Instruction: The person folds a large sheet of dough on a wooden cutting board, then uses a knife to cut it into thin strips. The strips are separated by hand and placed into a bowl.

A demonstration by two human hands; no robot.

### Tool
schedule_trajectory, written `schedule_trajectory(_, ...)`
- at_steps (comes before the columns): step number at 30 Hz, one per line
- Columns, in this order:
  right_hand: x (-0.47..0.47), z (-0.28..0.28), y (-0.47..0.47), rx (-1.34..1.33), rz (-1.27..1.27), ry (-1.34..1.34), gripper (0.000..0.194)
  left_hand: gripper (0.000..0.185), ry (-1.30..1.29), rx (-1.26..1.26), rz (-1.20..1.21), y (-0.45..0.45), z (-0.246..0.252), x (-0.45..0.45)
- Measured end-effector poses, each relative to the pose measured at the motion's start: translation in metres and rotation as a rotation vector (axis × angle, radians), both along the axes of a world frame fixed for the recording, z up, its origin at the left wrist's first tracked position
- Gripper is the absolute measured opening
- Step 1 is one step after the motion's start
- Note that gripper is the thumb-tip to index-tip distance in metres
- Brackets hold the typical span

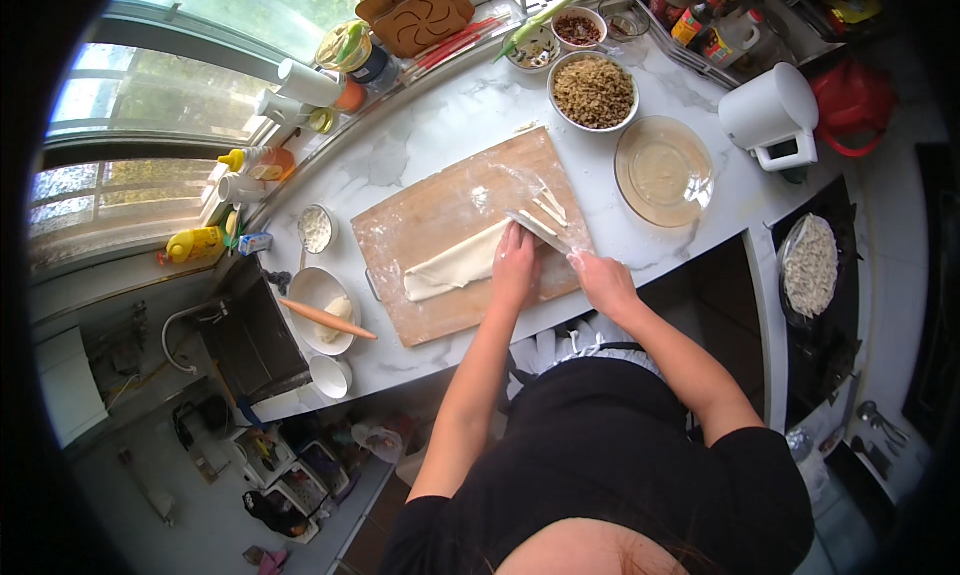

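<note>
A folded, flattened length of dough (454,265) lies across a floured wooden board (439,215). On its right end rests my left hand (515,256), fingers pointing away from me and nearly touching the blade. My right hand (606,281) grips the handle of a kitchen knife (541,234). The blade lies along the cut end of the dough, just beyond my left fingertips. To the right of the knife, several thin dough strips (553,206) sit loose on the board. A small heap of flour (479,196) is on the board above the dough.
Behind the board's right corner stands a bowl of brown crumbly filling (592,91). A glass plate (664,171) is beside it, near a white kettle (772,117). At left, a rolling pin (328,318) lies across a bowl (304,282) holding dough. A flour bowl (316,228) stands behind that.
</note>
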State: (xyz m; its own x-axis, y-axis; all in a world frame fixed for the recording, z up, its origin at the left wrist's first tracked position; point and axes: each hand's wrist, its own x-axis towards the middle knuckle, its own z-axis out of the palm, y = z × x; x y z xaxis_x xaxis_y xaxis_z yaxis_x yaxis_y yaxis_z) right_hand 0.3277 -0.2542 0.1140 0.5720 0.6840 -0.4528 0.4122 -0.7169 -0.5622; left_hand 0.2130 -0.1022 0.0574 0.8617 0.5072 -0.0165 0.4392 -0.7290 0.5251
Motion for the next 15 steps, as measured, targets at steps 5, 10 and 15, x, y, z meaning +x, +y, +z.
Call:
schedule_trajectory(5,-0.005,-0.015,-0.001,-0.041,0.009,0.008,0.041,0.058,0.007,-0.013,0.014,0.000,-0.002,0.000)
schedule_trajectory(10,-0.005,-0.028,0.000,-0.011,0.008,-0.012,0.042,0.058,0.056,-0.030,0.034,-0.001,-0.003,-0.001)
schedule_trajectory(15,0.011,-0.026,0.006,0.062,-0.096,0.080,0.044,0.056,0.068,-0.031,-0.024,0.002,-0.001,-0.005)
